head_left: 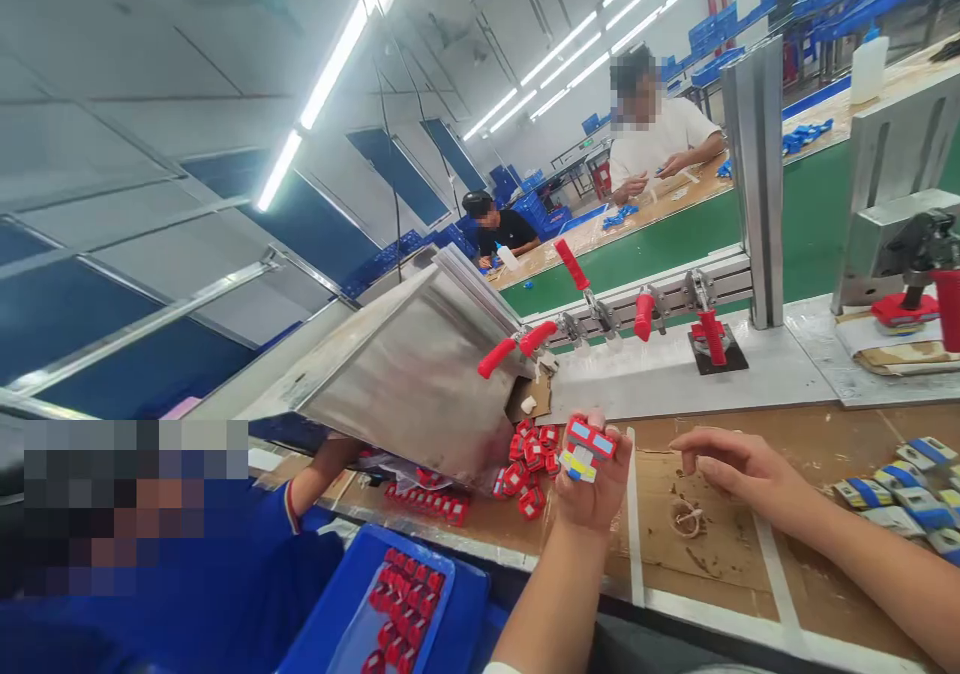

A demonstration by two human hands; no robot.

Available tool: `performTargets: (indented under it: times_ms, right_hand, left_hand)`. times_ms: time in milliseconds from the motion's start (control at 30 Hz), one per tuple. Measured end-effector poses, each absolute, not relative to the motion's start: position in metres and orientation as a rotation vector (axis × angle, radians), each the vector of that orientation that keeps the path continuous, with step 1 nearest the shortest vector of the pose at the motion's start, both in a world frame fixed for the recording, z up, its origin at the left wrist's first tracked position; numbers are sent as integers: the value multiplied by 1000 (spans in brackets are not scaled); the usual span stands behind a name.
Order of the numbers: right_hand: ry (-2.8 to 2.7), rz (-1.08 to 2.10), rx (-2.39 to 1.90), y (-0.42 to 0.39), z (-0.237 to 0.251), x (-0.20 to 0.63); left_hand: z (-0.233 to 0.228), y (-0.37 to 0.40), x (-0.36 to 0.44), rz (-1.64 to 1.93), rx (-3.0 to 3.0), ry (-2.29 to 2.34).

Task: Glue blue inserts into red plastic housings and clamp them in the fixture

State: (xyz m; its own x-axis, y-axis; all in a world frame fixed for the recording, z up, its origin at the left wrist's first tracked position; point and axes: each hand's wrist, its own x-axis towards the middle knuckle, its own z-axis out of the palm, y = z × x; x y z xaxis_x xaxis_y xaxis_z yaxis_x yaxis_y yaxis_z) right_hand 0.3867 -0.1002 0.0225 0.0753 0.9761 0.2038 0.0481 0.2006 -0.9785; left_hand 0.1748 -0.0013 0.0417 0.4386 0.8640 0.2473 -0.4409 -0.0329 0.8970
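Observation:
My left hand (598,489) is raised over the bench, its fingers closed round a small red toy vehicle body (591,442) with light-blue windows and yellow, white and blue parts. My right hand (742,469) hovers over the brown board with loosely bent fingers apart and nothing between them. Below it lies a small round ring of brown matter (685,517). Left of my left hand is a loose pile of similar red pieces (531,462). To the right of my right hand, several white, yellow and blue pieces (904,489) lie in a group.
Red-handled toggle clamps (592,309) line a metal rail behind the bench. A sloping metal sheet housing (405,374) stands left. A co-worker in blue (225,564) reaches under it, beside a blue tray (442,594) of red pieces. Two people sit across the green belt (814,189).

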Motion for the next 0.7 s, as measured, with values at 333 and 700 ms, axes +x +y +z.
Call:
performTargets:
  times_ms: [333, 700]
  right_hand:
    - [-1224, 1038, -1076, -99, 11, 385]
    - [-1230, 1082, -1095, -101, 14, 385]
  left_hand:
    - [39, -4, 167, 1117, 1190, 381]
    - [62, -16, 181, 1071, 979, 284]
